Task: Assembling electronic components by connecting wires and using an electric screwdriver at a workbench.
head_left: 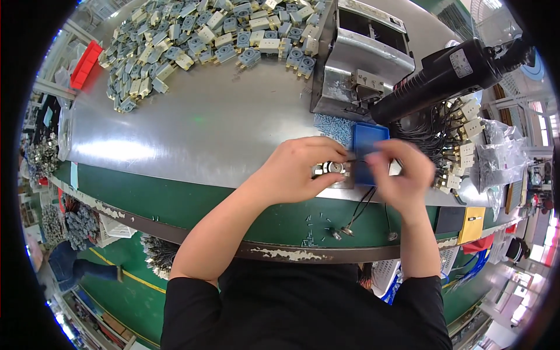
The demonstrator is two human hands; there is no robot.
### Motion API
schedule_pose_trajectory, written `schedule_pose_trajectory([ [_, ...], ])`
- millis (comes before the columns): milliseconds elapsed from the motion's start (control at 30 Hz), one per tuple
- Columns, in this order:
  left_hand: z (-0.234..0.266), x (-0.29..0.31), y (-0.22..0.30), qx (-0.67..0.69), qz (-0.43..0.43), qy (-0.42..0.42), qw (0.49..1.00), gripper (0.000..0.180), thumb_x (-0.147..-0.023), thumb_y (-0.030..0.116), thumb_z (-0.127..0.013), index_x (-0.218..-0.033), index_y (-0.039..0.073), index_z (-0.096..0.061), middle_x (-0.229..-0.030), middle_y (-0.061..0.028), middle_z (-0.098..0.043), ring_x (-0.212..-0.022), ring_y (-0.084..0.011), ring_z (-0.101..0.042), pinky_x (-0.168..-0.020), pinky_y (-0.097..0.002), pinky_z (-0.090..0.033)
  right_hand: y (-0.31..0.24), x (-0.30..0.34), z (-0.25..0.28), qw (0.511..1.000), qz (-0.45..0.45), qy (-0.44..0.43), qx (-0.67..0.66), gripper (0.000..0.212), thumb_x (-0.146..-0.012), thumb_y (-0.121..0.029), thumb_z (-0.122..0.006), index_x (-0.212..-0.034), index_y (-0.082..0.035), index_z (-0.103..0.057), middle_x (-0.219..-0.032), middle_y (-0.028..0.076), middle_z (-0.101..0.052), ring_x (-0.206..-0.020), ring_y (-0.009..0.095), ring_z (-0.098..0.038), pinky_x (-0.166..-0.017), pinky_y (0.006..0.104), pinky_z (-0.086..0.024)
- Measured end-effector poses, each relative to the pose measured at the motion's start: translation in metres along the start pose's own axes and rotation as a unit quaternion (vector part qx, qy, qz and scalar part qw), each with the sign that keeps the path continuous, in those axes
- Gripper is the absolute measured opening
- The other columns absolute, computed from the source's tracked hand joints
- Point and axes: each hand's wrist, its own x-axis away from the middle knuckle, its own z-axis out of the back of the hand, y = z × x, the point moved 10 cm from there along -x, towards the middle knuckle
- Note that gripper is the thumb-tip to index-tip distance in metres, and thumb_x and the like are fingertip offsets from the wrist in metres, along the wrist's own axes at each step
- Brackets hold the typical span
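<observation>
My left hand (pixel 298 170) is closed on a small part with a round metal centre (pixel 334 167), thumb and fingers on either side of it. It holds the part at the left edge of a shallow blue tray (pixel 364 135). My right hand (pixel 406 175) hovers over the tray's right side, its fingers smeared by motion, so I cannot make out whether anything is in them. Thin black cables with metal ends (pixel 348 230) lie on the green bench edge below the hands. Small bluish screws (pixel 333 129) are heaped left of the tray.
A black powered screwdriver (pixel 437 79) slants in from the upper right beside a metal machine (pixel 335 61). Many grey and cream connector blocks (pixel 213 36) cover the far bench. Cabled blocks (pixel 461 153) and clear plastic bags (pixel 503 153) lie right. Loose screws (pixel 311 232) dot the front edge.
</observation>
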Motion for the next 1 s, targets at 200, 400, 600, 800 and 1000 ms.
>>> schedule_pose_trajectory([
  [200, 0.003, 0.001, 0.002, -0.003, -0.001, 0.000, 1.000, 0.028, -0.082, 0.009, -0.084, -0.107, 0.000, -0.075, -0.114, -0.0141, -0.076, -0.103, -0.0330, -0.074, -0.090, -0.0395, -0.059, 0.000, -0.070, 0.057, 0.886, 0.052, 0.278, -0.368, 0.083, -0.103, -0.059, -0.057, -0.157, -0.001, -0.032, -0.108, 0.016, -0.065, -0.105, 0.025, -0.063, -0.097, 0.0420, -0.051],
  [400, -0.001, -0.002, 0.003, 0.006, 0.001, -0.005, 1.000, 0.028, -0.082, 0.009, -0.085, -0.107, 0.000, -0.075, -0.114, -0.0151, -0.075, -0.103, -0.0331, -0.074, -0.090, -0.0390, -0.059, -0.002, -0.106, 0.009, 0.890, 0.017, -0.029, -0.454, 0.101, -0.093, -0.083, -0.048, -0.149, 0.001, -0.037, -0.086, 0.009, -0.056, -0.073, 0.021, -0.061, -0.072, 0.0392, -0.053],
  [600, 0.002, 0.000, 0.004, -0.001, -0.002, 0.001, 1.000, 0.029, -0.081, 0.009, -0.086, -0.107, 0.001, -0.076, -0.115, -0.0135, -0.076, -0.103, -0.0324, -0.074, -0.090, -0.0390, -0.060, 0.000, -0.138, 0.032, 0.881, -0.013, 0.131, -0.455, 0.105, -0.089, -0.091, -0.035, -0.142, -0.002, -0.044, -0.081, 0.009, -0.055, -0.063, 0.019, -0.054, -0.062, 0.0360, -0.048],
  [800, 0.002, 0.000, 0.001, -0.005, 0.005, -0.003, 1.000, 0.028, -0.081, 0.010, -0.085, -0.107, 0.002, -0.076, -0.116, -0.0117, -0.076, -0.104, -0.0311, -0.074, -0.090, -0.0391, -0.060, -0.008, -0.147, 0.037, 0.910, -0.022, 0.193, -0.367, 0.110, -0.084, -0.096, -0.031, -0.138, -0.001, -0.048, -0.075, 0.009, -0.053, -0.060, 0.021, -0.052, -0.059, 0.0366, -0.047],
  [1000, 0.002, -0.002, 0.000, -0.009, 0.003, -0.006, 1.000, 0.028, -0.081, 0.011, -0.086, -0.106, 0.002, -0.076, -0.116, -0.0107, -0.076, -0.104, -0.0304, -0.074, -0.090, -0.0389, -0.060, -0.002, -0.148, 0.036, 0.903, -0.032, 0.205, -0.377, 0.109, -0.085, -0.096, -0.030, -0.138, -0.002, -0.048, -0.075, 0.008, -0.054, -0.059, 0.021, -0.052, -0.059, 0.0365, -0.047],
])
